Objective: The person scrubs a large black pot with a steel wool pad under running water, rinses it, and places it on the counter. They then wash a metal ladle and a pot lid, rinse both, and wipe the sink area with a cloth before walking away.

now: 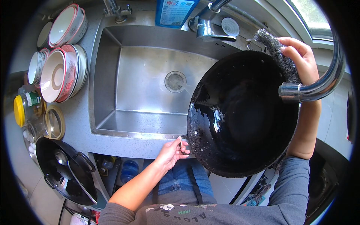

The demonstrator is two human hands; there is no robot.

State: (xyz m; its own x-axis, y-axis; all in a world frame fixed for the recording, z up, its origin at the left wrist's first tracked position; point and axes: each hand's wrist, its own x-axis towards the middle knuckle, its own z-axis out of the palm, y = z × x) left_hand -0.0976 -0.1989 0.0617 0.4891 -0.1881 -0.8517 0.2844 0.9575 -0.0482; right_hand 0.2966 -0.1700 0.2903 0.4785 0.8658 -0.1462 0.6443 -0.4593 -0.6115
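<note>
A large black wok (244,118) is held tilted over the right part of the stainless steel sink (140,84) and its front edge. My left hand (174,152) grips the wok's loop handle at its near left rim. In my right hand (301,57) is a dark steel wool scourer (272,46), pinched by the far right rim of the wok. Wet patches shine on the wok's inner wall. The curved chrome faucet spout (292,92) hangs in front of the wok's right side. The wok's underside is hidden.
Stacked bowls (57,76), jars (28,107) and a second black wok (64,171) holding a metal ladle (61,157) line the left counter (76,121). A blue bottle (175,12) and the faucet base (206,22) stand behind the sink. A window (310,15) is at the far right.
</note>
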